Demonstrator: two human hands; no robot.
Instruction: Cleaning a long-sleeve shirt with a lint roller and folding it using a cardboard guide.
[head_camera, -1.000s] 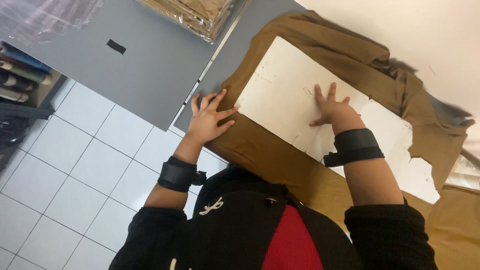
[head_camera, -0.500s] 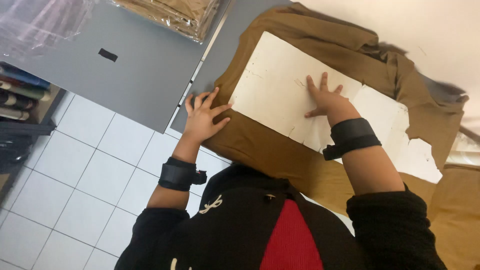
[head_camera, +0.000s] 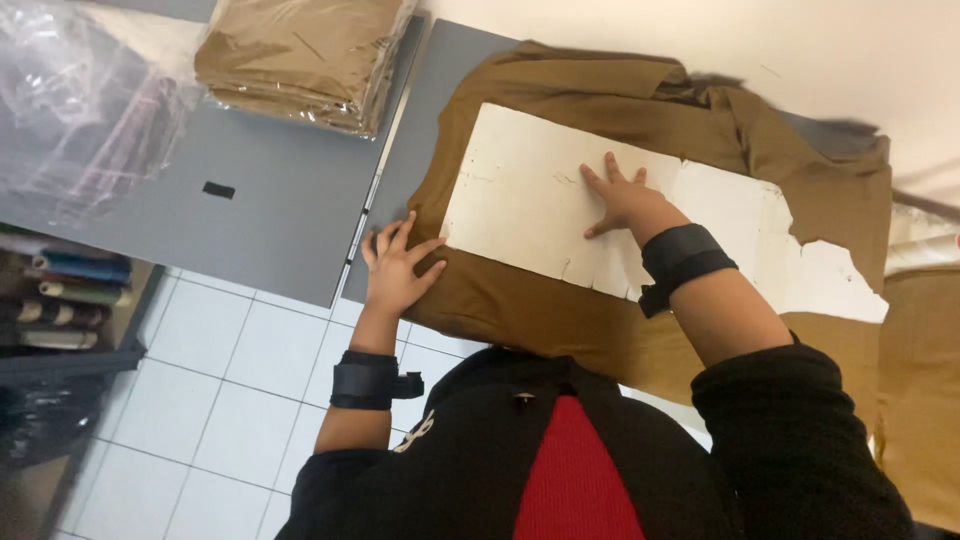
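Brown cloth (head_camera: 560, 310) is lying spread over the grey table (head_camera: 270, 210), with a white cardboard sheet (head_camera: 530, 200) on top of it. The right hand (head_camera: 622, 196) is pressing flat on the cardboard, fingers spread, gripping nothing. The left hand (head_camera: 393, 268) is resting open on the cloth's edge. Folded brown garments in plastic (head_camera: 300, 60) are sitting well apart, with crumpled clear plastic (head_camera: 80, 110) beside them.

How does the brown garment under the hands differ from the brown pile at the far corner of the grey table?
The brown garment spread on the table lies open and flat; the stack of folded brown garments is folded and piled. The spread one is bare, with a white cardboard sheet on top and both hands on it; the stack sits in clear plastic wrap, untouched. Both look like the same brown fabric.
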